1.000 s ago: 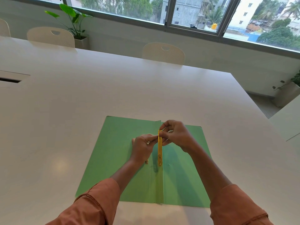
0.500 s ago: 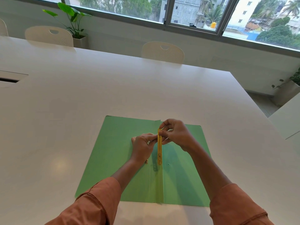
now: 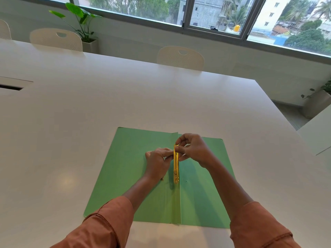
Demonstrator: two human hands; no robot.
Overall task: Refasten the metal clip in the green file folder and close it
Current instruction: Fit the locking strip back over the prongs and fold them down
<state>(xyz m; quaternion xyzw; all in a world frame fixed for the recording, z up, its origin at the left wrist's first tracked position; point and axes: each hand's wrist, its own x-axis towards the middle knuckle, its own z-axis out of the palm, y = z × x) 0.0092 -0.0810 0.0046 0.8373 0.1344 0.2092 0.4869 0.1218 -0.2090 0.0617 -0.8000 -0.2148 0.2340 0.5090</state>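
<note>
The folder [image 3: 136, 176], plain green card, lies spread wide open and flat in the lower centre of the frame, its spine fold running top to bottom. Over that fold, in the upper half, sits the clip [image 3: 176, 163]: a slim golden metal bar, lengthwise along the spine, its top end pinched between fingers, its lower end free.

A matt green card folder [image 3: 136, 176] lies open on a smooth, glossy white table [image 3: 125, 97] — its yellow metal clip [image 3: 176, 163] shiny at the spine. Rust-coloured cloth sleeves [image 3: 100, 228] at 6 o'clock.
</note>
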